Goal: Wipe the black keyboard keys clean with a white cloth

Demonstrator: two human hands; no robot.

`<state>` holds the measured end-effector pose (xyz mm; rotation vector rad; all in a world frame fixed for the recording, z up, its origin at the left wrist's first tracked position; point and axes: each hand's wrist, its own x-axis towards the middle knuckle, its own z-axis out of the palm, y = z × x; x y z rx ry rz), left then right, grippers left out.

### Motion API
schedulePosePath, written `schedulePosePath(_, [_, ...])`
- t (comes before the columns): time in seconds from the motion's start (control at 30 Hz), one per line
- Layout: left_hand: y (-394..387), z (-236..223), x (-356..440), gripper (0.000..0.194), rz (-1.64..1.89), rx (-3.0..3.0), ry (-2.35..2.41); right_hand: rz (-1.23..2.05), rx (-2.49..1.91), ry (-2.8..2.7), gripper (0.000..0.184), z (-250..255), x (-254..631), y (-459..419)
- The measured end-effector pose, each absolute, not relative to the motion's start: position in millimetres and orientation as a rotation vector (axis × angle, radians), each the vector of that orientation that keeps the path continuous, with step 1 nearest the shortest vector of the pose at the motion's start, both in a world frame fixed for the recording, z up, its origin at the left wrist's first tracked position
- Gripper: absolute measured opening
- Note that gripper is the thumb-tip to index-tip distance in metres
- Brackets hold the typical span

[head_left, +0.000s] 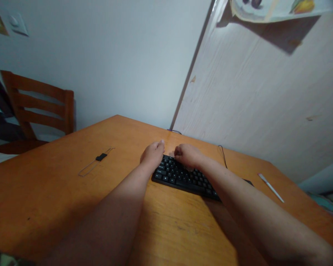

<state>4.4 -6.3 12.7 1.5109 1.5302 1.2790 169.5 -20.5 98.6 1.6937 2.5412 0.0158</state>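
Observation:
A black keyboard [180, 179] lies on the wooden table in front of me, its right part hidden under my right forearm. My left hand [152, 155] is closed at the keyboard's upper left corner, thumb on top and pointing away; the other fingers are mostly hidden. Over the top left keys, my right hand [187, 155] has its fingers curled together in a pinch. Whatever either hand may hold is too small or hidden to make out. A faint pale patch shows on the table between the hands.
On the table [169, 225], a thin wire loop with a black block [101, 157] lies left. A white stick with a reddish tip [271, 187] rests at right. A black cable [222, 155] runs behind the keyboard. A wooden chair [41, 107] stands beyond the left edge; walls close off the back.

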Motion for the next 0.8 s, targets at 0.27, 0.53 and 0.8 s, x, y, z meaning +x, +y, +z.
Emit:
schedulePosePath(0.27, [-5.7, 12.4, 4.5, 0.054, 1.288, 1.501, 1.531, 0.02, 1.671, 2.533, 0.022, 101.2, 167.8, -23.9])
schedulePosePath(0.53, [-5.0, 11.1, 4.9, 0.055, 1.277, 1.497, 1.52, 0.05, 1.637, 2.565, 0.021, 101.0, 169.2, -25.0])
schedulePosePath(0.8, [-4.2, 11.4, 3.9, 0.056, 1.279, 1.463, 1.515, -0.042, 1.693, 2.623, 0.021, 100.5, 165.4, -16.1])
